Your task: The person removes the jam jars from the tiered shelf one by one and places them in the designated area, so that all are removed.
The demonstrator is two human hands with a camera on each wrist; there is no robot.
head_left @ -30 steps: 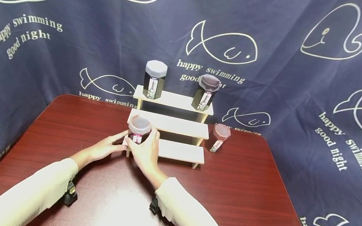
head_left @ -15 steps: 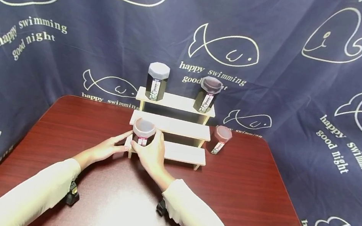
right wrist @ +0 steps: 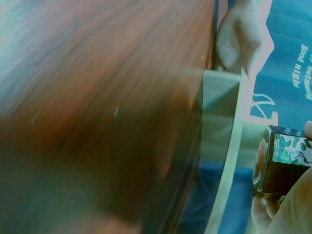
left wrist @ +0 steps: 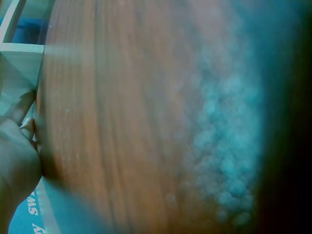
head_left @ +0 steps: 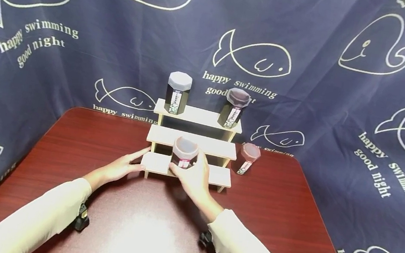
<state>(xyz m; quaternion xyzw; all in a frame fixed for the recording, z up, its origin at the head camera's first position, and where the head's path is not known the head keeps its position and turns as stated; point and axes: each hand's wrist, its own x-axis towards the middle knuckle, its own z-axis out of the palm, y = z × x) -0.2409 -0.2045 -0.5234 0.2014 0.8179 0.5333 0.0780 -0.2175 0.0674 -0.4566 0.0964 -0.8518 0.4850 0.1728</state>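
My right hand (head_left: 196, 179) grips a dark octagonal jar (head_left: 184, 153) with a pale translucent lid and a white-and-pink label. This jar is in front of the middle step, over the lowest step of a pale wooden three-step stand (head_left: 190, 141). In the right wrist view, the jar's (right wrist: 285, 161) underside shows, apart from the board edge. At the stand's left end, my left hand (head_left: 119, 169) touches the lowest step with fingers extended. The left wrist view catches part of that hand (left wrist: 19, 151) beside the boards.
Two more dark jars, one white-lidded (head_left: 177, 93) and one dark-lidded (head_left: 234, 109), stand on the top step. A jar with a reddish lid (head_left: 247, 159) is on the red-brown table (head_left: 270, 222), right of the stand. Behind hangs a dark blue fish-print curtain (head_left: 184, 37).
My right hand has carried the jar rightward from the stand's left end, away from my left hand. The left hand stays at the stand. The whole head view has shifted slightly.
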